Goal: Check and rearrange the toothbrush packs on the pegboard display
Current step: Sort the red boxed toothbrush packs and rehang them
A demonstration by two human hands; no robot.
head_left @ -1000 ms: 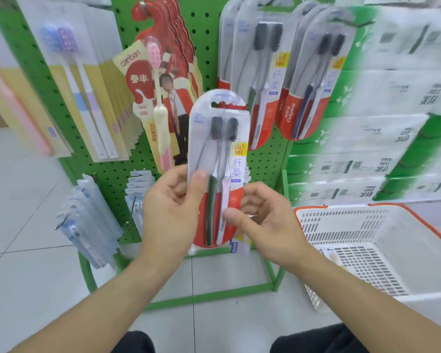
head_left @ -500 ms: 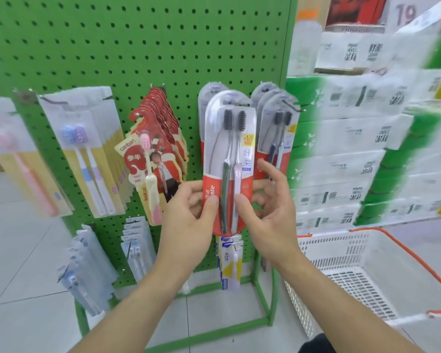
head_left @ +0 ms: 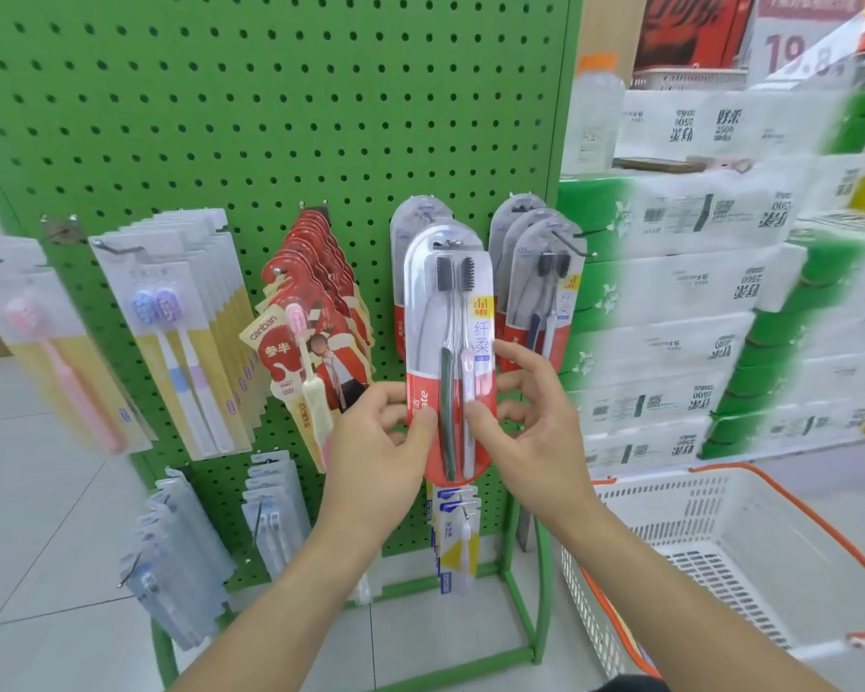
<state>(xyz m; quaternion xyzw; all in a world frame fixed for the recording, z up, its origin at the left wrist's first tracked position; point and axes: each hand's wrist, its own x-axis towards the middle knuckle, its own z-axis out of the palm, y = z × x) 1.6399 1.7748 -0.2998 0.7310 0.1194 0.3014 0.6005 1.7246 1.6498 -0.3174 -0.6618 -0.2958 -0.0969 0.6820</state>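
I hold a twin pack (head_left: 449, 342) upright in front of the pegboard (head_left: 270, 117) with both hands. My left hand (head_left: 378, 442) pinches its lower left edge, thumb pressed on the red card at the front, fingers curled behind. My right hand (head_left: 530, 432) grips the lower right edge the same way, thumb on the front beside the pink handle, fingers spread behind the pack.

The pack's rounded top sits just over a hook, overlapping another like pack (head_left: 410, 227) hanging behind it. Above and to the right of my right hand a second row of matching packs (head_left: 540, 282) hangs on its own hook. To the left of my left hand hang the red packs (head_left: 320, 292), touching near my knuckles, then further left the yellow-backed packs (head_left: 186, 332) and a blurred pink one (head_left: 46, 352). Below my hands a small yellow pack (head_left: 453, 536) hangs, and lower left are clear bluish packs (head_left: 171, 556).

A white basket (head_left: 750, 541) with an orange rim stands below my right forearm, near the stacked tissue cartons (head_left: 670, 317).
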